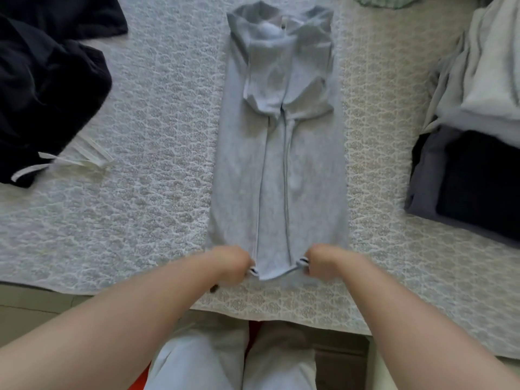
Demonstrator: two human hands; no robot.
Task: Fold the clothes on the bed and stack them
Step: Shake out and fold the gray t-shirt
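- Left hand: fingers curled down over the near left corner of the grey hoodie, pinching the hem where a dark-and-white striped cuff shows just beside the knuckles.
- Right hand: fingers likewise curled, gripping the near right corner of the same hem, with a second striped cuff touching the hand.
- Between the two hands the hem edge sags slightly toward the person; both hands are blurred, so single fingers cannot be told apart.
- Grey hoodie: pale heather grey, laid lengthwise on the bed, sides and sleeves folded inward into a long narrow strip. Two folded edges run side by side down the middle from chest to hem. The hood lies at the far end, its lighter lining showing.
- Writing: a small tag sits inside the hood opening; nothing on it can be read.
- Position relative to the grip: the garment stretches straight away from the hands, its near end held, the rest flat on the bedspread, a pale quilted cover with a crackle pattern.
- Left of the hoodie, well apart: a dark crumpled garment with white drawstrings.
- Right, well apart: a stack of folded clothes, pale grey pieces above dark ones.
- Far edge: a scrap of green patterned fabric.
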